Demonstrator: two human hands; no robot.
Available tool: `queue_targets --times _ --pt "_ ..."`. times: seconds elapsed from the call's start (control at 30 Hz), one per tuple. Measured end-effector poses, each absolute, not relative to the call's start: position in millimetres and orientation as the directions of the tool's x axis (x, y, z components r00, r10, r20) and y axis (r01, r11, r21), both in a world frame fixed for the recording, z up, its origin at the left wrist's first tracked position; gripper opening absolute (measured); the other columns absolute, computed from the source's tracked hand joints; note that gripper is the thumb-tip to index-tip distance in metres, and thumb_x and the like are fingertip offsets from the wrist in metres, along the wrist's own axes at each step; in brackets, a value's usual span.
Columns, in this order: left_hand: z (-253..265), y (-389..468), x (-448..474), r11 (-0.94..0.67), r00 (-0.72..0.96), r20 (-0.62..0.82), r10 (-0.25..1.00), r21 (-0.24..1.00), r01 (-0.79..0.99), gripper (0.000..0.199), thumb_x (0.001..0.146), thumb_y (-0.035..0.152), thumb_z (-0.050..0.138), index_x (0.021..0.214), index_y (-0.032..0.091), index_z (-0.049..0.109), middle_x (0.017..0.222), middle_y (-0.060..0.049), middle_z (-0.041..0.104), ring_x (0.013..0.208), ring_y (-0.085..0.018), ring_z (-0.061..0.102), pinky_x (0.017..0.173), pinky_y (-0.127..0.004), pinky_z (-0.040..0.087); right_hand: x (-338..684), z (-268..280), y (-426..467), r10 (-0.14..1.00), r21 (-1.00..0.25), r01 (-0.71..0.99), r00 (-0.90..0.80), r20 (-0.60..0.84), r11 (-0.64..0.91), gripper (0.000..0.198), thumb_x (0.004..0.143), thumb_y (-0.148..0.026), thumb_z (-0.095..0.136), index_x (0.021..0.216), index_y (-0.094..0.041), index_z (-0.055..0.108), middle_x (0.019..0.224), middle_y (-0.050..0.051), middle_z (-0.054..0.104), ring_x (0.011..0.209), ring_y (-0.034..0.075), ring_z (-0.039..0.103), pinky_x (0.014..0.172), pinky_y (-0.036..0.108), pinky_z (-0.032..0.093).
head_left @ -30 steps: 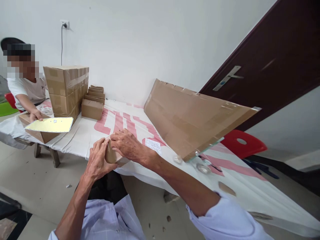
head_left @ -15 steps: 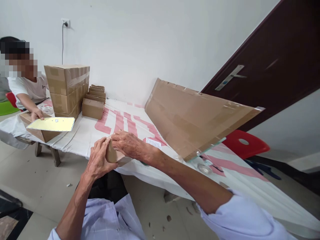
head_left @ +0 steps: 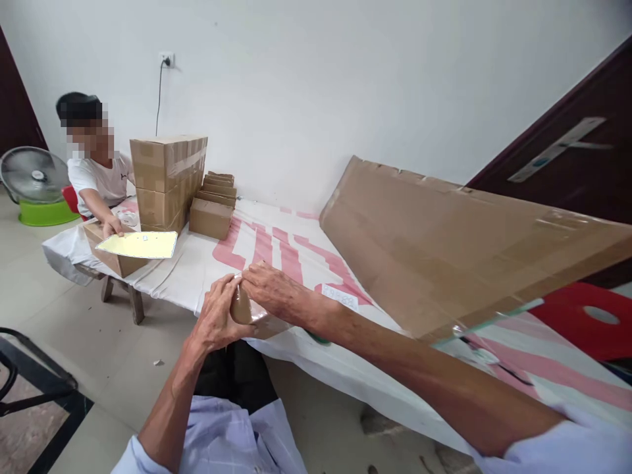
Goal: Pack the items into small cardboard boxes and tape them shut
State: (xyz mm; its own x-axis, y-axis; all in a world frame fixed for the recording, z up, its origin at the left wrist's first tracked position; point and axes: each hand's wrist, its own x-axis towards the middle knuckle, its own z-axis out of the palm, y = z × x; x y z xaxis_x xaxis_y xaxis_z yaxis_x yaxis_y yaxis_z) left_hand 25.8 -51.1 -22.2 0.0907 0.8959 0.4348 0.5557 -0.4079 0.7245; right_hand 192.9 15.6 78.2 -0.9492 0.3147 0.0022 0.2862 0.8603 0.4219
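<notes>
A small brown cardboard box (head_left: 241, 308) is held over the near edge of the table. My left hand (head_left: 216, 315) grips its left end, thumb low and fingers up along the top edge. Across the top lies my right hand (head_left: 274, 288), its bent fingers pressed on the upper edge close to my left fingertips. A shiny patch like clear tape shows on the box under my right palm. My right hand and wrist hide much of the box's top.
A long table (head_left: 276, 227) carries stacked taped boxes (head_left: 160, 171) and smaller cartons (head_left: 211, 218). At left a person (head_left: 99, 181) touches a box with a yellow sheet (head_left: 141, 244). A large cardboard panel (head_left: 444, 243) slants at right, near a red chair (head_left: 582, 319).
The view has turned left, so things sit farther right and a fan shows at left. Both hands stay on the box; a shiny strip shows more plainly beneath my right hand.
</notes>
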Motion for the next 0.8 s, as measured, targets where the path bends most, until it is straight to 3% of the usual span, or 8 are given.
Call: queue_targets --times 0.23,0.37,0.5,0.6,0.8 --pt "-26 -48 25 -0.431 0.089 0.454 0.886 0.738 0.519 0.106 0.064 0.028 0.094 0.16 0.026 0.048 0.164 -0.019 0.046 0.155 -0.043 0.038 0.126 -0.062 0.033 195 78 20 0.321 0.435 0.292 -0.947 0.006 0.852 0.022 0.1 -0.003 0.05 0.102 -0.011 0.07 0.1 0.015 0.069 0.096 0.028 0.061 0.088 0.039 0.044" --pt "-27 -46 24 -0.431 0.089 0.455 0.886 0.736 0.522 0.106 0.064 0.027 0.093 0.159 0.025 0.048 0.164 -0.019 0.046 0.155 -0.043 0.038 0.125 -0.062 0.033 196 70 33 0.331 0.33 0.341 -0.94 0.088 0.88 0.023 0.099 -0.002 0.047 0.096 -0.014 0.067 0.094 0.012 0.066 0.088 0.025 0.057 0.082 0.037 0.043" --pt "-28 -45 21 -0.421 0.093 0.442 0.892 0.74 0.525 0.105 0.064 0.028 0.094 0.158 0.023 0.049 0.164 -0.021 0.045 0.155 -0.043 0.037 0.126 -0.062 0.033 200 67 44 0.311 0.058 0.341 -0.905 0.29 0.938 0.022 0.103 -0.012 0.046 0.087 -0.02 0.058 0.09 0.009 0.063 0.084 0.023 0.053 0.081 0.037 0.044" --pt "-30 -43 19 -0.417 0.092 0.434 0.896 0.753 0.51 0.106 0.063 0.029 0.095 0.158 0.021 0.048 0.164 -0.022 0.044 0.155 -0.043 0.037 0.126 -0.061 0.034 202 73 44 0.403 -0.21 0.347 -0.83 0.386 0.914 0.022 0.105 -0.022 0.046 0.083 -0.023 0.052 0.087 0.006 0.061 0.083 0.021 0.054 0.08 0.035 0.045" --pt "-45 -31 5 -0.443 0.065 0.465 0.883 0.781 0.44 0.103 0.062 0.027 0.093 0.156 0.022 0.051 0.163 -0.019 0.046 0.152 -0.041 0.042 0.126 -0.056 0.036 204 92 29 0.641 -0.656 0.335 -0.707 0.3 0.676 0.024 0.099 -0.04 0.054 0.083 -0.022 0.055 0.079 0.0 0.059 0.075 0.016 0.053 0.071 0.031 0.043"
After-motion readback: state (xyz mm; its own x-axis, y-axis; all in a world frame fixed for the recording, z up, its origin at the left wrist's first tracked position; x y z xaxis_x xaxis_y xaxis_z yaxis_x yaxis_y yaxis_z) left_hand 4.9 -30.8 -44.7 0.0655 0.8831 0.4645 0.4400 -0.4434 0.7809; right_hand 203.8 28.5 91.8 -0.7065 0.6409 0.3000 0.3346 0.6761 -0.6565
